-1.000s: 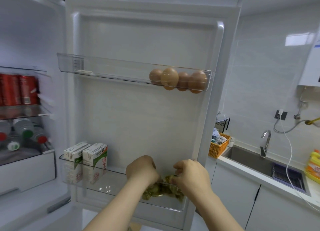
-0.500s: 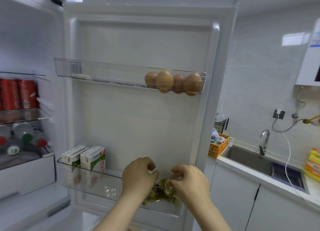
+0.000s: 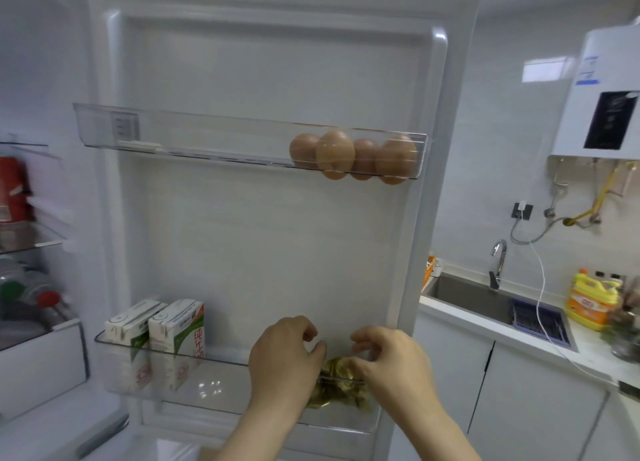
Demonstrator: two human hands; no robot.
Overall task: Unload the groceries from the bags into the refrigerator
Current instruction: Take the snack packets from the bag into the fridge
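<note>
1. Counting along the open fridge door: four brown eggs (image 3: 353, 156), two milk cartons (image 3: 156, 343), one crinkly gold-green packet (image 3: 341, 374), and two bare hands at work.
2. Left hand (image 3: 284, 360) comes up from below, its back to the camera, fingers curled, thumb tip pointing across at the other hand. It lies against the packet's left side and hides it there, so whether it grips I cannot tell.
3. Right hand (image 3: 391, 363) mirrors it, fingers curled inward, the lower ones down at the packet's top right. A pinch or just a touch, I cannot tell.
4. Upper door shelf (image 3: 173, 138), clear plastic, carries the eggs bunched at its right end.
5. Lower door shelf (image 3: 221, 388) has the cartons upright, side by side at the left end. The packet sits inside at the right end, behind the clear front wall, well apart from them.
6. Far left, inside the fridge, red cans (image 3: 12, 187) stand on a glass shelf, too blurred to count.
7. Off to the right, a steel sink (image 3: 467, 298) with a yellow detergent bottle (image 3: 588, 301) on the counter beside it.
</note>
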